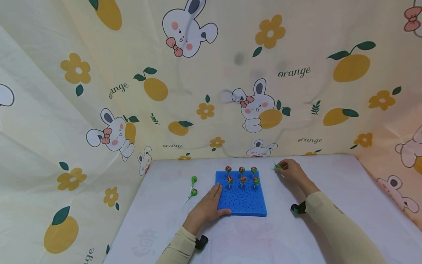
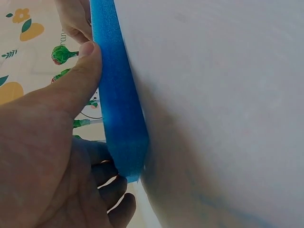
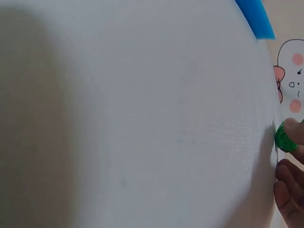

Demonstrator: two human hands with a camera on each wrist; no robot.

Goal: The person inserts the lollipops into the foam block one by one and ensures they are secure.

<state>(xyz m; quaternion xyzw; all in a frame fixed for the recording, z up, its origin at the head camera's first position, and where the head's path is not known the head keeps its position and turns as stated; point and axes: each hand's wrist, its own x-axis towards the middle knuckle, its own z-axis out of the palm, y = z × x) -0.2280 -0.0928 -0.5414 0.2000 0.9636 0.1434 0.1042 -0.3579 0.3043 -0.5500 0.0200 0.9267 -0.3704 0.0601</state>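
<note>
Pinching a lollipop [image 1: 277, 166], apparently, right hand [image 1: 293, 171] is near table edge [image 1: 329, 157].

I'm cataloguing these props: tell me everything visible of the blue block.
The blue block is a thick, squarish slab that looks like foam, its top dotted with small holes. It lies flat on the white table. Six lollipops stand in its far part, in two rows of three; the near part holds none. The left hand touches its left edge, the thumb at its near edge.
</note>
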